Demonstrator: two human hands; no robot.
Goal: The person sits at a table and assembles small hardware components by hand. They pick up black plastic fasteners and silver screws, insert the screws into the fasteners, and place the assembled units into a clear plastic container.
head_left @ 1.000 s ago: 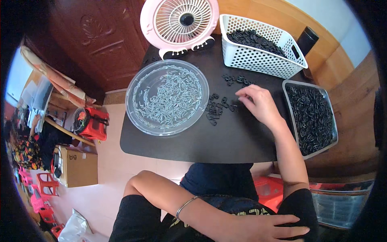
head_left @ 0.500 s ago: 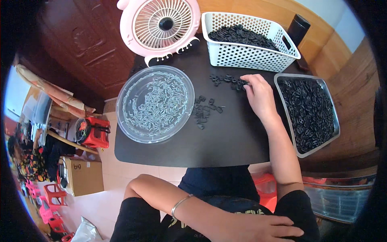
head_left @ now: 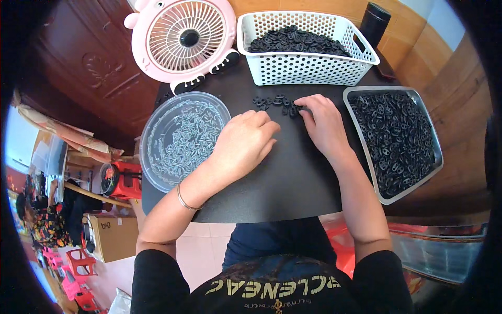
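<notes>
My right hand is at the right end of a loose row of small black plastic pieces. Its thumb and fingers close around a piece at that end, which is partly covered. My left hand, with a metal bangle on its wrist, is over the middle of the dark table. Its fingers curl inward, and anything in them is hidden. Beside it is a round clear plastic tub of small silvery metal pins, whose right rim is partly behind the hand.
A white perforated basket of black pieces is at the back. A shallow tray full of flat black two-holed pieces is at the right. A pink fan and a black cylinder stand behind. A person is at far left.
My left hand has risen from my lap to the table, now covering where a second group of black pieces lay. My right hand stays at the row. The whole view has shifted slightly.
</notes>
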